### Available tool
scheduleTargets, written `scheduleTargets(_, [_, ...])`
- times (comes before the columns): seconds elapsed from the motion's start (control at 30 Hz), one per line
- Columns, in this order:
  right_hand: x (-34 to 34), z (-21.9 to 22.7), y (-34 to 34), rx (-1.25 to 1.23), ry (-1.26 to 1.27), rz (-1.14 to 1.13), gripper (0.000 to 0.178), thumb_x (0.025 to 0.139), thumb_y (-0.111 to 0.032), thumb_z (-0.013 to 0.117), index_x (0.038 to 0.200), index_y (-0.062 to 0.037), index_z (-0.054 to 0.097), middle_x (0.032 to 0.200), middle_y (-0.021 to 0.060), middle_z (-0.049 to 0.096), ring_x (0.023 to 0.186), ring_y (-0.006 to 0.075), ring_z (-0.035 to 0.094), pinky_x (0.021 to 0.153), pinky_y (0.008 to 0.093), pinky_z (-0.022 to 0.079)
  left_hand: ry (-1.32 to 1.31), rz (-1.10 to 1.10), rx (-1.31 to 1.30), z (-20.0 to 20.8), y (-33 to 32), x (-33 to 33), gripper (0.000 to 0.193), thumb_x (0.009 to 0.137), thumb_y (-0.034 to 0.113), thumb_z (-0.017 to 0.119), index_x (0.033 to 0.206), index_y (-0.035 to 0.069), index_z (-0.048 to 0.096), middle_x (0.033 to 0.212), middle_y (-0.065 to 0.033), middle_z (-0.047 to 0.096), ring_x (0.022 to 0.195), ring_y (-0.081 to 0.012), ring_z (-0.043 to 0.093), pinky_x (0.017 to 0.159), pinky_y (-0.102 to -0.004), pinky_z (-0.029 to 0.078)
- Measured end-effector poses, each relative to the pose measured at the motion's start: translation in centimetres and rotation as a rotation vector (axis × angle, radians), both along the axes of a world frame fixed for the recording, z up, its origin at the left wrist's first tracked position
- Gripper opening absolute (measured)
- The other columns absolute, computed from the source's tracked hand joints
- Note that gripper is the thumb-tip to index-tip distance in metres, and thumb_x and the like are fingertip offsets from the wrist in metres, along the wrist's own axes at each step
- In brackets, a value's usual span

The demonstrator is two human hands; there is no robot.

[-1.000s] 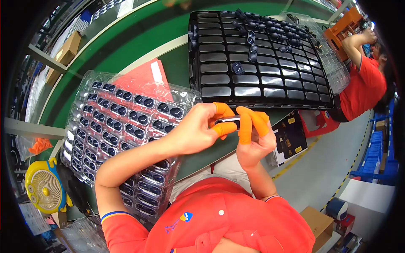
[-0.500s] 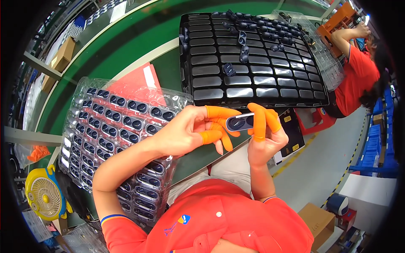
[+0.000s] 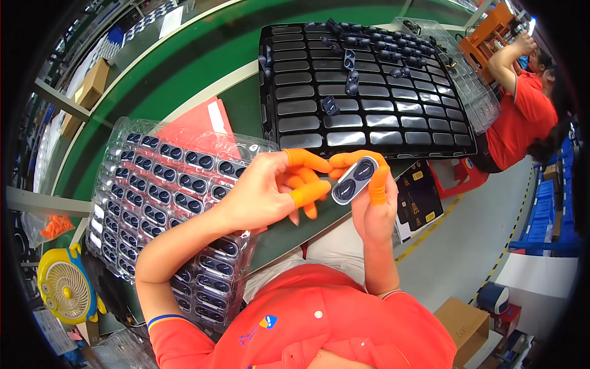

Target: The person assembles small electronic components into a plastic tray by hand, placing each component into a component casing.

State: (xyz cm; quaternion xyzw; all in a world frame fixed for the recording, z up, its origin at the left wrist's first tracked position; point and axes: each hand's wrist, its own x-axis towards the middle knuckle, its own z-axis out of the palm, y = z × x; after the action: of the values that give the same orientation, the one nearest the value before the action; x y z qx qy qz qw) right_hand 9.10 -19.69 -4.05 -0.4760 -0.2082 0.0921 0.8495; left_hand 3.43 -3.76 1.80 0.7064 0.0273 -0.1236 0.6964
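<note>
My right hand (image 3: pixel 376 212) pinches a long oval part (image 3: pixel 355 179) with a pale rim and two dark round wells, like an earbud case insert. The part stands tilted, its wells facing me. My left hand (image 3: pixel 264 192) is just left of it, thumb and forefinger apart with nothing between them; its forefinger tip comes close to the right forefinger. Orange finger cots cover several fingers of both hands. Under my left forearm lies a clear plastic tray (image 3: pixel 253 147) with rows of similar oval parts. Beyond my hands is a black tray (image 3: pixel 298 142) with oblong pockets.
Small dark pieces (image 3: pixel 331 106) lie scattered on the black tray. A red sheet (image 3: pixel 222 126) lies partly under the clear tray. At the left stands a yellow fan (image 3: pixel 66 288). A co-worker in a red shirt (image 3: pixel 533 104) sits at the right, beside another clear tray (image 3: pixel 482 107).
The oval part has turned from nearly level to a steep slant, its wells now more toward me. My left fingers have drawn back slightly left from it.
</note>
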Motion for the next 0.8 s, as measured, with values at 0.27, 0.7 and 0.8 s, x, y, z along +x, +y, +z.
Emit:
scheduleTargets(0.27, [0.5,-1.1,-1.6,-0.091,0.170,0.419,0.052,0.094,-0.043,0.038,0.104,0.0062,0.052,0.075,0.0111,0.057,0.055,0.0131,0.051,0.048,0.0263,0.039,-0.552,0.111,0.409,-1.5,-0.1,0.2,0.035,0.074,0.000,0.068,0.108,0.003,0.062,0.080,-0.0043,0.060,0.072,-0.0119,0.057,0.061,-0.0215,0.045])
scheduleTargets(0.7, [-0.8,0.3,-1.3,-0.524,-0.246,-0.032,0.050,0.097,-0.035,0.036,0.076,0.0029,0.060,0.052,0.0017,0.052,0.040,0.0061,0.043,0.038,0.0216,0.030,-0.794,-0.042,0.529,-2.5,0.2,0.2,0.034,0.073,-0.003,0.066,0.107,0.002,0.061,0.084,-0.0084,0.061,0.075,-0.0173,0.060,0.063,-0.0293,0.048])
scheduleTargets(0.8, [-0.6,0.1,-1.1,-0.627,-0.385,-0.092,0.048,0.097,-0.033,0.038,0.072,0.0030,0.059,0.051,0.0020,0.050,0.040,0.0070,0.044,0.039,0.0225,0.030,-0.702,-0.099,0.654,-2.4,-0.1,-0.3,0.033,0.075,-0.006,0.062,0.107,0.000,0.058,0.080,-0.0108,0.060,0.067,-0.0179,0.062,0.057,-0.0291,0.050])
